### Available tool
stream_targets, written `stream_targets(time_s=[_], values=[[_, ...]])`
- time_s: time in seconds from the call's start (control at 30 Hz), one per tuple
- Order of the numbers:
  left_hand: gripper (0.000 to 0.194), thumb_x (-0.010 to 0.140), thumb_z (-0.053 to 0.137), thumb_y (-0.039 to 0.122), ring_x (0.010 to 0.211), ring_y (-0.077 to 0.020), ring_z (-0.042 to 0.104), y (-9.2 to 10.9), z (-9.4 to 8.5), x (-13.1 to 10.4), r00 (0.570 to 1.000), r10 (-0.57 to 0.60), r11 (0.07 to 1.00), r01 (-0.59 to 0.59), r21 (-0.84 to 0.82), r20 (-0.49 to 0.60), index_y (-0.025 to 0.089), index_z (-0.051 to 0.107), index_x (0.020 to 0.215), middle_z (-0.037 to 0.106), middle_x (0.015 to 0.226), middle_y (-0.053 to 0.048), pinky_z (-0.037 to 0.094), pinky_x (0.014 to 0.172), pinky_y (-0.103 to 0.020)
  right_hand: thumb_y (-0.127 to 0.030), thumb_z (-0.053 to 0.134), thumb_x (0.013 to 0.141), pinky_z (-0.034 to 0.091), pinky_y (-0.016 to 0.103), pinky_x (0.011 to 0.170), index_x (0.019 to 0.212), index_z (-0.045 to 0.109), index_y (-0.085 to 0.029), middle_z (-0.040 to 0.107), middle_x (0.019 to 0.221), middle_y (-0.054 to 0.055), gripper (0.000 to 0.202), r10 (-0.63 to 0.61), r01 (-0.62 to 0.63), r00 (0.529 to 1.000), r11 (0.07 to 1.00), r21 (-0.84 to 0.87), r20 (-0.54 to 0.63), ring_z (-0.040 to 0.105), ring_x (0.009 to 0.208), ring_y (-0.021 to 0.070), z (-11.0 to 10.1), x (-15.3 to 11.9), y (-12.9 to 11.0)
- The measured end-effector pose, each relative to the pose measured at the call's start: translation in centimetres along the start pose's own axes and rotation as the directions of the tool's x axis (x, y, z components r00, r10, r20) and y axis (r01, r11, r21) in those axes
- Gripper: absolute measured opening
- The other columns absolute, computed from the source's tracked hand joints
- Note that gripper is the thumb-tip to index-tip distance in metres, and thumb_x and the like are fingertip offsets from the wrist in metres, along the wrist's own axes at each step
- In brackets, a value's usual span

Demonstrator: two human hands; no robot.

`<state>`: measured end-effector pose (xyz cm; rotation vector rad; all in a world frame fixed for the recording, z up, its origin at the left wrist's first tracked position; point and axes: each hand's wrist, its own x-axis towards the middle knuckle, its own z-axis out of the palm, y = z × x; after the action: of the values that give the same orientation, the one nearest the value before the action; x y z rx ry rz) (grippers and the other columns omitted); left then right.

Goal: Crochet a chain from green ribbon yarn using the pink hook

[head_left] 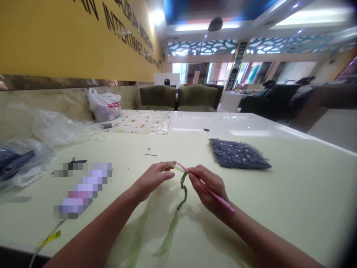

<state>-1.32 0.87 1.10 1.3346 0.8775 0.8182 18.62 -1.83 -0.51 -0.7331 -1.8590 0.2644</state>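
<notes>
My right hand (209, 182) is closed round a pink crochet hook (216, 196), its tip pointing up and left. A short crocheted green chain (184, 190) hangs in a curve from near the hook's tip, beside my right fingertips. From its lower end a loose tail of sheer green ribbon (167, 242) trails down. In my left hand (157, 178) the working strand of pale green ribbon (178, 166) runs over the index finger towards the hook. The left thumb and index finger are apart; the other fingers are partly hidden.
A dark grey-blue crocheted piece with pearl beads (240, 153) lies at right. Farther off are a thin purple hook (150, 154) and a small blue ring-like item (148, 149). Left are plastic bags (63, 128), a blurred-out purple item (85, 190) and a cable (47, 238).
</notes>
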Motion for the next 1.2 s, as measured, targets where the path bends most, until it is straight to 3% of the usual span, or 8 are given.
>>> stream_targets(time_s=[0.17, 0.5, 0.63, 0.73, 0.83, 0.9, 1.03, 1.2], values=[[0.068, 0.075, 0.074, 0.021, 0.1, -0.0187, 0.06, -0.7, 1.4, -0.2, 1.0, 0.014, 0.951, -0.007, -0.309, 0.021, 0.021, 0.049, 0.138, 0.069, 0.099, -0.004, 0.032, 0.102, -0.039, -0.013, 0.05, 0.092, 0.047, 0.022, 0.061, 0.105, 0.062, -0.02, 0.06, 0.08, 0.002, 0.019, -0.067, 0.071, 0.996, 0.995, -0.066, 0.065, 0.058, 0.066, 0.0113, 0.5, -0.5, 0.6], [0.095, 0.07, 0.08, 0.018, 0.078, -0.0128, 0.056, -0.5, 1.6, -0.5, 0.998, -0.022, 0.969, 0.037, -0.243, 0.065, 0.02, 0.028, 0.15, 0.061, 0.078, 0.003, 0.039, 0.087, -0.033, -0.015, 0.049, 0.094, 0.04, 0.021, 0.055, 0.102, 0.058, -0.018, 0.06, 0.077, 0.002, 0.013, -0.188, 0.228, 0.963, 0.951, -0.207, 0.196, 0.054, 0.061, 0.0105, 0.2, -0.5, 1.3], [0.094, 0.073, 0.077, 0.02, 0.068, -0.0095, 0.048, -0.9, 2.1, -0.6, 1.0, 0.017, 0.99, -0.017, -0.137, 0.0, 0.022, 0.025, 0.151, 0.055, 0.071, 0.006, 0.039, 0.077, -0.03, -0.016, 0.046, 0.094, 0.033, 0.023, 0.053, 0.086, 0.058, -0.017, 0.056, 0.071, 0.001, 0.015, -0.157, 0.256, 0.95, 0.887, -0.385, 0.27, 0.048, 0.057, 0.0107, 0.4, -0.5, 1.2], [0.085, 0.075, 0.074, 0.022, 0.066, -0.0094, 0.046, -1.4, 2.7, -0.6, 0.99, 0.051, 0.997, -0.059, -0.057, -0.135, 0.021, 0.031, 0.149, 0.052, 0.067, 0.006, 0.038, 0.073, -0.028, -0.013, 0.047, 0.09, 0.024, 0.028, 0.051, 0.072, 0.054, -0.017, 0.051, 0.064, 0.0, 0.02, -0.182, 0.297, 0.952, 0.741, -0.602, 0.246, 0.039, 0.053, 0.0122, 0.8, -0.5, 0.8], [0.076, 0.074, 0.075, 0.018, 0.066, -0.0085, 0.048, -1.6, 2.9, -0.5, 0.987, 0.015, 0.979, -0.047, -0.198, -0.16, 0.016, 0.042, 0.143, 0.051, 0.066, 0.006, 0.04, 0.077, -0.028, -0.009, 0.047, 0.087, 0.019, 0.031, 0.052, 0.066, 0.05, -0.018, 0.047, 0.058, 0.0, 0.023, -0.247, 0.317, 0.947, 0.632, -0.707, 0.205, 0.033, 0.051, 0.0135, 1.1, -0.5, 0.3], [0.068, 0.073, 0.074, 0.013, 0.068, -0.0086, 0.052, -1.3, 2.5, -0.4, 0.997, -0.071, 0.932, 0.05, -0.359, -0.044, 0.013, 0.05, 0.136, 0.054, 0.069, 0.005, 0.042, 0.082, -0.029, -0.011, 0.048, 0.088, 0.018, 0.032, 0.053, 0.065, 0.049, -0.018, 0.046, 0.057, 0.0, 0.024, -0.284, 0.336, 0.938, 0.608, -0.719, 0.199, 0.033, 0.052, 0.0143, 1.1, -0.5, 0.1], [0.056, 0.072, 0.068, 0.002, 0.074, -0.0102, 0.059, -0.2, 1.7, -0.5, 0.975, -0.146, 0.84, 0.213, -0.5, 0.17, 0.01, 0.058, 0.127, 0.063, 0.083, -0.003, 0.046, 0.085, -0.03, -0.012, 0.053, 0.088, 0.02, 0.031, 0.054, 0.066, 0.046, -0.019, 0.041, 0.057, -0.002, 0.025, -0.333, 0.374, 0.924, 0.679, -0.632, 0.189, 0.03, 0.054, 0.0138, 0.8, -0.8, 0.1], [0.059, 0.074, 0.061, -0.002, 0.07, -0.0094, 0.06, 0.3, 0.9, -0.5, 0.986, -0.093, 0.828, 0.155, -0.539, 0.142, 0.013, 0.055, 0.131, 0.062, 0.08, -0.002, 0.049, 0.079, -0.026, -0.009, 0.055, 0.087, 0.022, 0.03, 0.054, 0.07, 0.042, -0.02, 0.038, 0.059, -0.004, 0.024, -0.339, 0.355, 0.933, 0.825, -0.44, 0.117, 0.029, 0.054, 0.012, 0.5, -1.1, 0.3]])
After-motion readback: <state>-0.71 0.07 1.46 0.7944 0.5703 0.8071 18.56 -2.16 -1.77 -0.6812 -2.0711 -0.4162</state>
